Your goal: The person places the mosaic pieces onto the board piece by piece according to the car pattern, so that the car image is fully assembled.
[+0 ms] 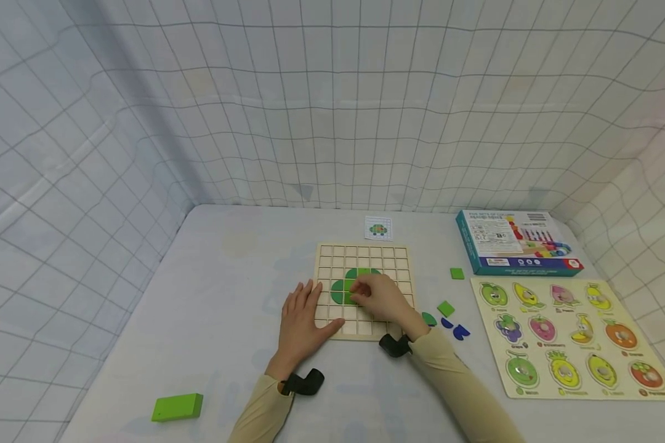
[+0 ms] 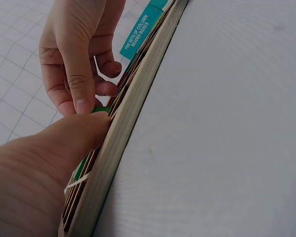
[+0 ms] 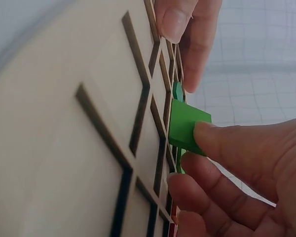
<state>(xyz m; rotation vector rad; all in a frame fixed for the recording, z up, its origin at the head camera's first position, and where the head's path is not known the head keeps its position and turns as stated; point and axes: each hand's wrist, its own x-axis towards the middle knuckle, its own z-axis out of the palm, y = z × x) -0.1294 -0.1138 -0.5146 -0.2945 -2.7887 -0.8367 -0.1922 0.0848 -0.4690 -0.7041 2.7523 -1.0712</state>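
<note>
Left wrist view reads "FIVE SETS OF COLUMN BEADED BOXES" on teal box (image 2: 138, 30). Right hand (image 3: 237, 173) pinches flat green tile (image 3: 186, 127) over grid board (image 1: 366, 292); left hand (image 1: 302, 320) presses flat at nine o'clock.

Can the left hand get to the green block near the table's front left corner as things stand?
Probably yes. The left hand rests flat on the grid board's left edge holding nothing, and the bare table between it and the green block shows nothing in the way.

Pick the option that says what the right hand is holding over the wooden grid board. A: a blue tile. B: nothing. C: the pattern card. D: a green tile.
D: in the right wrist view the right hand pinches a green tile between thumb and fingers, right at the grid board.
</note>
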